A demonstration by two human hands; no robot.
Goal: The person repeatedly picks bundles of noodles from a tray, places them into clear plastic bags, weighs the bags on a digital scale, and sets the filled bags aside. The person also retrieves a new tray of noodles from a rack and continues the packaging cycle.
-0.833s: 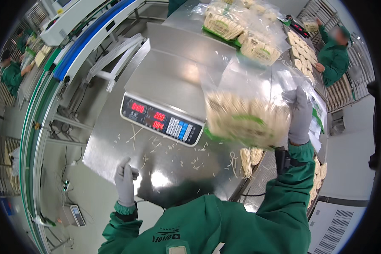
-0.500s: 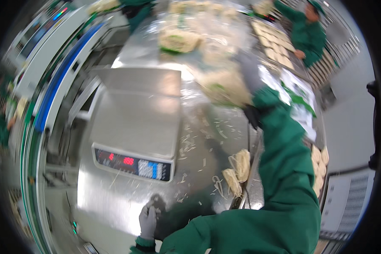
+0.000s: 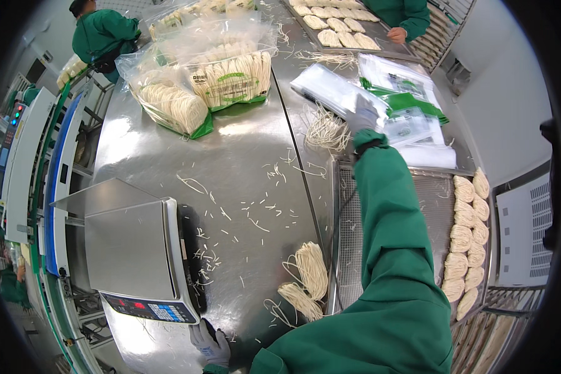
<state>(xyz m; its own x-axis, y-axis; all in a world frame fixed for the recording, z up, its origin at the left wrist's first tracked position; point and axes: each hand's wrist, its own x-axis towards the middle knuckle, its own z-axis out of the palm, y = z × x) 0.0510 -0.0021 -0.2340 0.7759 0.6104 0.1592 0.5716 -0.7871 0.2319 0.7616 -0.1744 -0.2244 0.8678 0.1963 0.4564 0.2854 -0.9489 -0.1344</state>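
My left hand (image 3: pixel 210 344), in a pale glove, is at the front right corner of the digital scale (image 3: pixel 131 249), fingers apart and holding nothing. The scale's platform is bare. My right arm stretches forward, and its gloved hand (image 3: pixel 363 115) is over the flat clear plastic bags (image 3: pixel 330 90). Blur hides the fingers, so any grip on a bag cannot be made out. Under and beside that hand are green-and-white printed bags (image 3: pixel 411 103). Left of the wrist lies a loose heap of noodles (image 3: pixel 326 129).
Filled noodle bags (image 3: pixel 234 78) stand at the far left. Two noodle bundles (image 3: pixel 308 271) and scattered bits lie on the steel table (image 3: pixel 243 181). At right, a mesh tray (image 3: pixel 417 206) holds noodle nests (image 3: pixel 461 240). Co-workers (image 3: pixel 106 34) in green stand beyond; a conveyor (image 3: pixel 65 181) runs along the left.
The view has shifted. My right hand, blurred beside a filled noodle bag before, is now over the flat bags; that bag is away from it. My left hand stays near the scale's front.
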